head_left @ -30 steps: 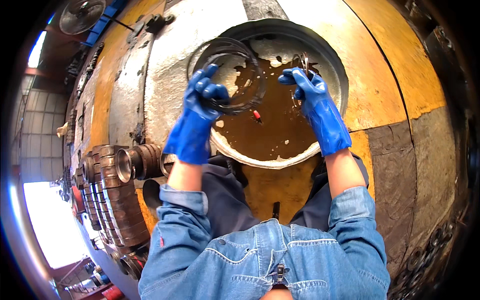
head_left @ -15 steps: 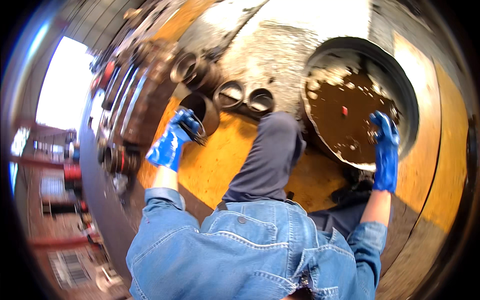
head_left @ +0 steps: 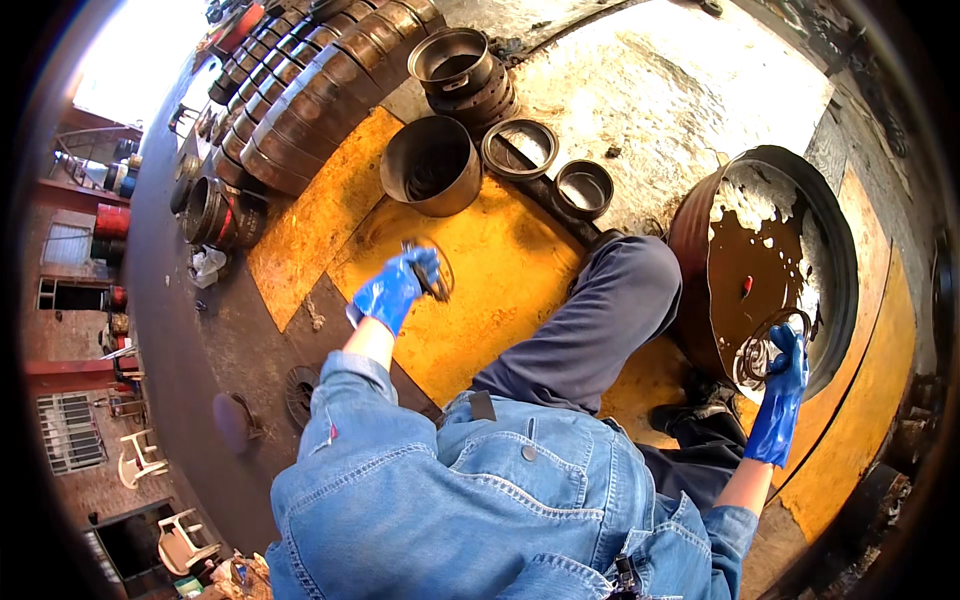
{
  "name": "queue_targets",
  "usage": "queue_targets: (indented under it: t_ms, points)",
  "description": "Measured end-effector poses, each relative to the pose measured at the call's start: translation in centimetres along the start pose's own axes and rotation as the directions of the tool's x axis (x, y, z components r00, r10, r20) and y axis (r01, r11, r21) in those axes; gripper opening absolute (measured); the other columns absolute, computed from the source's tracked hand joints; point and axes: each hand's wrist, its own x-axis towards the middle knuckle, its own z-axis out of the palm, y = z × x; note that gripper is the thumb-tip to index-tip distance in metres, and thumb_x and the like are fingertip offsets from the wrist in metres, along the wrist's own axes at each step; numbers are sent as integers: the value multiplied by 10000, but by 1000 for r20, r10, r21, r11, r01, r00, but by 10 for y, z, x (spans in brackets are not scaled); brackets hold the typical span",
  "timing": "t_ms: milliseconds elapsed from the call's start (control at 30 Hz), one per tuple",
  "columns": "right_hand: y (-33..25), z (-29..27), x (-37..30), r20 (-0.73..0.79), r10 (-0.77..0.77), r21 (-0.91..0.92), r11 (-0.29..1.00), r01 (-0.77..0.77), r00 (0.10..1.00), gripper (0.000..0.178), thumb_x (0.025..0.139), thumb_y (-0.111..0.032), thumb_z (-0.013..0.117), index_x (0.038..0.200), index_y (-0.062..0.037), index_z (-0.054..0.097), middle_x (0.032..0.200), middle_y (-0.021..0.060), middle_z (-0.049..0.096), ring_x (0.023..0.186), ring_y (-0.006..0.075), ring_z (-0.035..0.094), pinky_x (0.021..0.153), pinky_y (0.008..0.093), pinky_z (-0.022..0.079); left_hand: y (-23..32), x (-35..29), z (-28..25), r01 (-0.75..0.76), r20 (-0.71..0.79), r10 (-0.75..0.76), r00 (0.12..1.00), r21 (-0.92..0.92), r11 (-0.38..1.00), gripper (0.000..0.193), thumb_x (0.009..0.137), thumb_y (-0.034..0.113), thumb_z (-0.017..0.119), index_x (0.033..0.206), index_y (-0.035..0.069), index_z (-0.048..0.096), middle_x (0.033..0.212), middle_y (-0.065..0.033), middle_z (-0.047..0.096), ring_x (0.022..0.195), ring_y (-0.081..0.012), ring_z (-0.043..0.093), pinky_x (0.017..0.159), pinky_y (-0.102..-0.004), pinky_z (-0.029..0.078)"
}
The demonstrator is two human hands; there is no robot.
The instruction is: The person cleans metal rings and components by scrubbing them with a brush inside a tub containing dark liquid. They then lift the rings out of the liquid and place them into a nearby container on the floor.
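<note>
In a blue rubber glove, my left hand [head_left: 398,286] is closed on a thin dark metal ring [head_left: 447,278] above the yellow board. My right hand [head_left: 786,384], gloved likewise, grips several thin rings [head_left: 757,345] at the near right side of a large round tub [head_left: 692,255]. Brown liquid [head_left: 745,262] with pale foam lies in the tub, and a small red object [head_left: 747,287] shows in it. Beyond my left hand stands an open metal cylinder [head_left: 462,192], with dark circular shapes inside.
Stacked metal cylinders [head_left: 450,60] and two shallow round pans [head_left: 583,188] stand ahead of my knee. A long row of rusty cylindrical parts [head_left: 330,95] lies at far left. Yellow boards [head_left: 500,270] cover the floor. White chairs [head_left: 140,460] stand far off at left.
My left hand has moved from the cylinder's rim back toward me, holding a ring. Rings now show in my right hand at the tub. The view has shifted.
</note>
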Motion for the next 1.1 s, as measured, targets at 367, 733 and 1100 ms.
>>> queue_targets:
  t_ms: [367,733,1100]
  points:
    - [-18,23,-4,42,12,-15,1000,-12,999,433,1105,-346,572,1306,11,710,1133,196,793,551,49,480,532,215,393,161,23,124,-320,227,703,674,947,1,368,891,219,723,1146,-47,735,1116,-256,764,1069,-360,750,949,-445,579]
    - [-21,-11,-8,153,-38,-64,997,48,988,387,1118,-333,550,1230,-19,747,1052,162,811,513,32,518,457,200,317,106,-11,120,-382,196,645,739,910,161,282,875,192,750,1083,4,786,1046,-210,790,1025,-346,758,922,-420,580]
    - [-45,10,-6,243,-35,582,805,-117,969,392,1118,-378,540,1226,-49,724,949,96,783,482,34,427,547,236,386,61,-167,421,-823,781,260,568,534,192,438,1026,337,689,1364,58,688,1218,-38,773,1089,-154,712,946,-299,521]
